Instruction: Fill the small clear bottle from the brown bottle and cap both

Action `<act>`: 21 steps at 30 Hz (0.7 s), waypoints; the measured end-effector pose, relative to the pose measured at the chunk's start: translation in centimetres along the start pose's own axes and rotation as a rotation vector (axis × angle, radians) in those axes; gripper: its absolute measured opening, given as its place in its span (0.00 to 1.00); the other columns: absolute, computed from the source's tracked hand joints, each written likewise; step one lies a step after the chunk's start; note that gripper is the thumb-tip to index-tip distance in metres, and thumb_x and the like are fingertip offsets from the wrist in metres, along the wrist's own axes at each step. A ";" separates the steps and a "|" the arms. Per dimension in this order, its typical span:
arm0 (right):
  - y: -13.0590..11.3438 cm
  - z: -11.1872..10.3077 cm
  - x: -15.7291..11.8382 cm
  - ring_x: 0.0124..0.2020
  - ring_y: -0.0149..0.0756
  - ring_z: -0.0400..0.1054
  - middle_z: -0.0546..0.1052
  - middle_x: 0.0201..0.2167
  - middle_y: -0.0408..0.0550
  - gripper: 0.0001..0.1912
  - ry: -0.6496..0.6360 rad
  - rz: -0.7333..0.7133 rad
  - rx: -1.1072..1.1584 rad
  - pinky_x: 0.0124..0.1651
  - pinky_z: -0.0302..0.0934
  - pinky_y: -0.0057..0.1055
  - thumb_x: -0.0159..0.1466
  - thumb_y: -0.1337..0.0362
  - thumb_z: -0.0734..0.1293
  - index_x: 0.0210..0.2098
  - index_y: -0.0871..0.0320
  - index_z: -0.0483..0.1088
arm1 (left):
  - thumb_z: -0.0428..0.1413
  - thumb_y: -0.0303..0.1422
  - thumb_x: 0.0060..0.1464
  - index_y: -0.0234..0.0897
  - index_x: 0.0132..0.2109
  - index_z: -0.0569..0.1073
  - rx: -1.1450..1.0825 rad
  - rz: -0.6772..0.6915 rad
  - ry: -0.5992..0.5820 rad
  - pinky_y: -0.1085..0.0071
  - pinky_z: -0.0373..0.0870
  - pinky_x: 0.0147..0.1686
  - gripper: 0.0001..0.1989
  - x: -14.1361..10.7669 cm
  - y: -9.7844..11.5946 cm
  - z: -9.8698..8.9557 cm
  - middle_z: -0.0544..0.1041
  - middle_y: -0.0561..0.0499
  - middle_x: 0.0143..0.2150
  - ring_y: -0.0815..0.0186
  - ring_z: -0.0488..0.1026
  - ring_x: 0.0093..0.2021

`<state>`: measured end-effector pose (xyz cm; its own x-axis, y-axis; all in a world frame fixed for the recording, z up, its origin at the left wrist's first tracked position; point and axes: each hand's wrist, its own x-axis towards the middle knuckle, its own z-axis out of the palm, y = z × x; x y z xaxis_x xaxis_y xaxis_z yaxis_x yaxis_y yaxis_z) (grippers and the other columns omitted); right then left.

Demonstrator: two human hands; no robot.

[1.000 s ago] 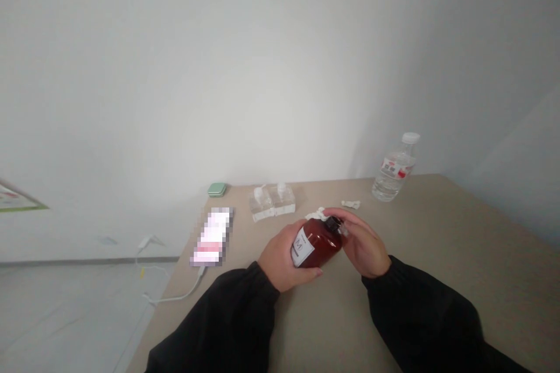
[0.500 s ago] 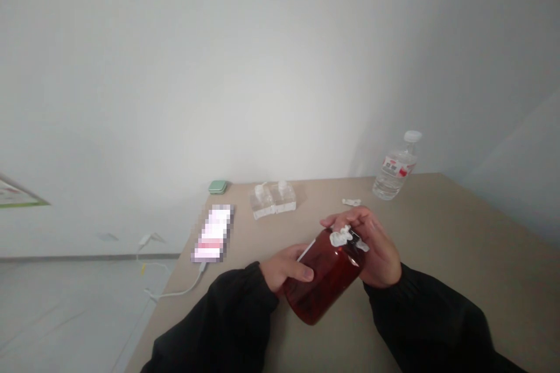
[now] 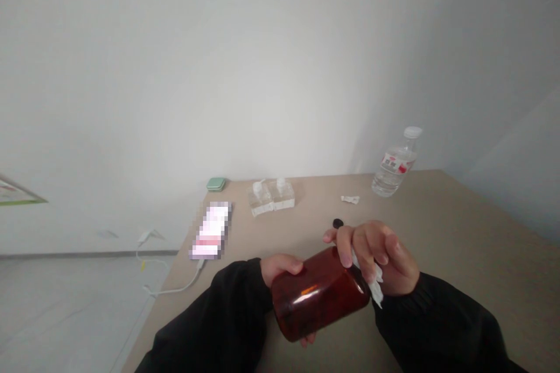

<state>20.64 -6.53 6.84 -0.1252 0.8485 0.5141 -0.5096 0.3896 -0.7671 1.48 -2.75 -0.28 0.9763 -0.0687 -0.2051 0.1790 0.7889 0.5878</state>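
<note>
A dark red-brown, see-through bottle (image 3: 321, 294) lies tilted over the table, its base toward the lower left. My left hand (image 3: 284, 268) is closed around the base end, thumb on top and fingertips showing below. At the neck end, my right hand (image 3: 378, 253) has bent fingers over the bottle's shoulder, with a crumpled white tissue (image 3: 375, 288) between fingers and bottle. Just above the right fingertips shows a small round black piece (image 3: 338, 223); whether it is joined to the bottle cannot be seen.
On the tan table (image 3: 437, 227) stand a clear water bottle (image 3: 395, 166), two clear pump containers (image 3: 271, 195) and a green case (image 3: 216, 184). A phone (image 3: 212, 230) with a white cable lies left. A small white strip (image 3: 350, 199) lies near the back.
The bottle has turned closer to level, its neck end lower. My right fingers have moved over its shoulder and onto the tissue. The black piece has come into view above them.
</note>
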 end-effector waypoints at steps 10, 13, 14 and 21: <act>-0.2 -0.1 0.6 0.16 0.35 0.52 0.48 0.08 0.34 0.26 0.167 0.115 0.125 0.35 0.66 0.40 0.64 0.44 0.60 0.18 0.51 0.50 | 0.65 0.45 0.33 0.29 0.53 0.73 0.052 0.120 0.092 0.59 0.71 0.31 0.39 0.5 0.6 2.4 0.80 0.43 0.36 0.55 0.76 0.29; -0.4 -2.3 1.7 0.21 0.37 0.58 0.54 0.14 0.37 0.23 0.381 0.169 -0.068 0.36 0.65 0.41 0.65 0.44 0.57 0.21 0.51 0.50 | 0.68 0.44 0.32 0.28 0.48 0.76 0.025 0.238 0.172 0.64 0.72 0.33 0.36 1.2 0.3 2.3 0.80 0.42 0.36 0.58 0.77 0.30; -0.5 -3.6 2.1 0.23 0.38 0.60 0.57 0.15 0.39 0.22 0.461 0.203 -0.244 0.37 0.64 0.41 0.64 0.45 0.56 0.21 0.51 0.51 | 0.69 0.44 0.31 0.28 0.49 0.76 0.009 0.290 0.200 0.65 0.72 0.34 0.36 1.4 0.2 2.0 0.80 0.41 0.38 0.59 0.77 0.32; -1.1 -13.6 2.4 0.32 0.45 0.66 0.70 0.22 0.46 0.10 0.714 0.447 -1.228 0.40 0.57 0.41 0.56 0.56 0.63 0.22 0.54 0.65 | 0.71 0.39 0.38 0.33 0.52 0.72 0.029 0.794 0.448 0.68 0.74 0.39 0.33 1.9 0.2 -0.5 0.80 0.44 0.41 0.60 0.78 0.37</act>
<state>32.43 -0.03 3.69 0.5442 0.8269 0.1416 0.5212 -0.2010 -0.8294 3.35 -2.40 -0.96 0.6765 0.7363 -0.0132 -0.5164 0.4871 0.7043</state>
